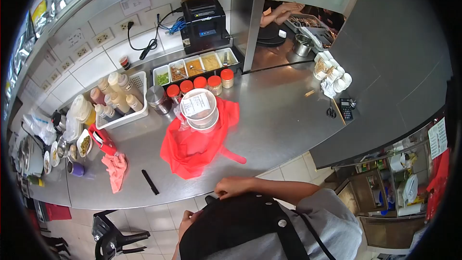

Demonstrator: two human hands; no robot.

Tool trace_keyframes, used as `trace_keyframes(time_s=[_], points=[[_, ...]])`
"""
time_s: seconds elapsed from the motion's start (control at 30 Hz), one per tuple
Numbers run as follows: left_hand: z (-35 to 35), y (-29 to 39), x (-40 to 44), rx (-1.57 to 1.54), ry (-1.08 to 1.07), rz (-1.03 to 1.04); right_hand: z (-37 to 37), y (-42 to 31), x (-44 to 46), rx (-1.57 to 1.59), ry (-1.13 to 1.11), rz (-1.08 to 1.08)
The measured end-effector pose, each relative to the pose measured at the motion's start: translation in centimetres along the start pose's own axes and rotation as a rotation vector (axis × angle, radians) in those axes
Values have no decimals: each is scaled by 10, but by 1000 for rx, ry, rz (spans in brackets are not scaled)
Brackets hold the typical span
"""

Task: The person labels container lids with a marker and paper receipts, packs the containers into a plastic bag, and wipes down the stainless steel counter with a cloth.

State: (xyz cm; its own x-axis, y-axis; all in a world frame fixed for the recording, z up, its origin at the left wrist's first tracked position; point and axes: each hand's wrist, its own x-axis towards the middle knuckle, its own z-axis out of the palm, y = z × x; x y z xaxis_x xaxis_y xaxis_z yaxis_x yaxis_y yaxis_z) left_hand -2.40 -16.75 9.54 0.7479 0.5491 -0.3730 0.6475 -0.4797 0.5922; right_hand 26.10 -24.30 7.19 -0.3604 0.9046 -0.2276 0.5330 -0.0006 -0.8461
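Observation:
My right hand [230, 187] is curled at the upper edge of the black apron [236, 228] I wear. Whatever its fingers hold is hidden. My left hand [188, 220] shows only in part beside the apron, fingers bent, and its grip is hidden too. A small dark piece [209, 199] juts out between the hands; its kind is unclear. In front of me on the steel counter [269, 130] lies a red plastic bag [192, 151]. Stacked round tubs [201, 108], with a printed slip [196, 104] on top, stand on it. A black marker [150, 182] lies to the left.
A white basket [126, 121] of squeeze bottles, red-lidded jars [214, 84] and topping trays [195, 66] line the back, below a black printer [205, 24]. A pink cloth [115, 171] lies left. Scissors [331, 110] and a calculator [346, 109] lie right. Another person's arms [281, 13] show through the opening.

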Motion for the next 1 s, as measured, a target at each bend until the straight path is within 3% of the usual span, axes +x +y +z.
trace_keyframes(time_s=[0.13, 0.2, 0.37, 0.43, 0.5, 0.57, 0.63, 0.7, 0.77, 0.83, 1.0], points=[[25, -43, -31, 3, 90, -122, 10, -14, 24, -3, -52, -7], [41, -64, -40, 95, 108, -111, 8, -26, 31, 106, -39, -156], [65, -86, -44, 224, 146, -44, 23, -12, 42, 28, -55, -115], [62, -78, -35, 126, 117, -253, 19, -10, 46, -9, -91, -52], [35, -57, -42, -49, 59, -266, 12, -10, 52, 91, -317, -17], [27, -57, -44, -212, -10, -273, 14, -9, 59, 122, -295, -37], [38, -67, -51, -636, -10, -184, 29, -10, 65, 170, -278, -53], [45, -62, -48, -670, 23, -235, 48, -16, 78, 316, -273, -215], [66, -79, -44, -705, 61, -284, 50, -27, 91, 237, -392, -148], [104, -129, -40, -752, -63, -363, 43, -42, 95, 145, -558, -120], [98, -122, -46, -1016, -22, -462, 64, -24, 107, 196, -555, -101]])
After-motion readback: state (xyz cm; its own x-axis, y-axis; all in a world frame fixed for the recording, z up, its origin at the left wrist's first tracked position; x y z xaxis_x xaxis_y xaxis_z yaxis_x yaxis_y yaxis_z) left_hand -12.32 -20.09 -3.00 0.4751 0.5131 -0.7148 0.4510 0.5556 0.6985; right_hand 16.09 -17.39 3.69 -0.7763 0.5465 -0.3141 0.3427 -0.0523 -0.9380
